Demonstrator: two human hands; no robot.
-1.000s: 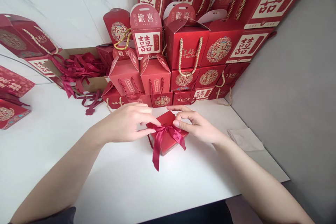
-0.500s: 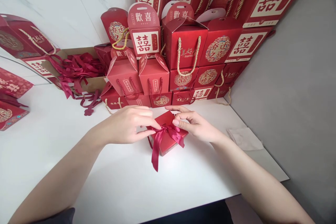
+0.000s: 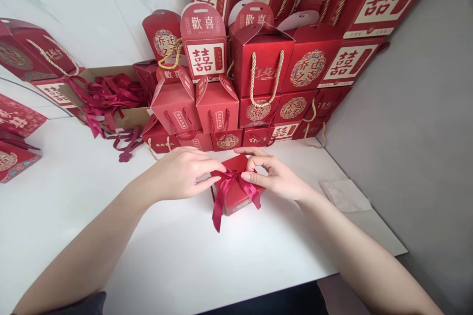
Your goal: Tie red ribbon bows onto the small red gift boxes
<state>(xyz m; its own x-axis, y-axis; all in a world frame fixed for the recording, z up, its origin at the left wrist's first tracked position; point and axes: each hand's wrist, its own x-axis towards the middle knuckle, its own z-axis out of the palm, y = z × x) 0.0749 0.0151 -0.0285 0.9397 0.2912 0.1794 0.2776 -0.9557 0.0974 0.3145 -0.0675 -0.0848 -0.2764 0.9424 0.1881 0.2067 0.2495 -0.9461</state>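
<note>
A small red gift box [image 3: 236, 201] sits on the white table in front of me, with a twisted red cord at its left side. Across its top a crimson satin ribbon [image 3: 220, 199] is tied in a bow, its two tails hanging over the near side. My left hand [image 3: 188, 172] comes in from the left, thumb and forefinger closed on the bow's left side. On the other side, my right hand [image 3: 271, 172] has its thumb and curled forefinger closed on the ribbon beside the knot. Fingers partly cover the loops.
Red gift boxes [image 3: 264, 71] with rope handles are stacked against the back wall. An open cardboard box [image 3: 133, 118] of loose ribbons stands at the back left, with ribbon spilling out. A folded white cloth [image 3: 345, 195] lies to the right, by the grey wall [image 3: 414, 123].
Both hands stay at the bow. My right thumb has shifted slightly left toward the knot. The left ribbon tail hangs a little higher, and the gift box has tilted slightly.
</note>
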